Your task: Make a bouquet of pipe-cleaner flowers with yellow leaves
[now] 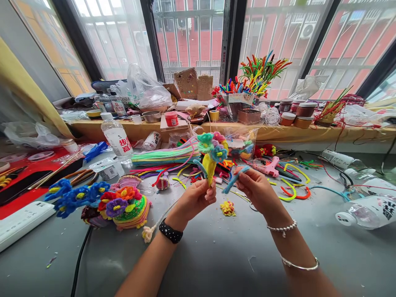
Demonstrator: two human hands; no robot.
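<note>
My left hand [198,198] is closed round the lower end of a small bouquet of fuzzy pipe-cleaner flowers [213,148], held upright above the grey table. Its blooms are green, pink and blue, with a yellow leaf-like piece [209,167] below them. A blue strip stands beside the yellow piece. To the right, my right hand [252,183] pinches a short blue pipe cleaner [233,181], which hangs slanting down to the left, apart from the bouquet. Under the hands lies a little heap of yellow and red bits [228,208].
Finished pipe-cleaner flowers [116,202] stand at left near a white power strip [24,222]. Behind the hands lie a bundle of pastel pipe cleaners [167,152] and a pink glue gun [270,168]. Plastic bottles [368,212] lie at right. A cluttered ledge [185,128] runs below the window.
</note>
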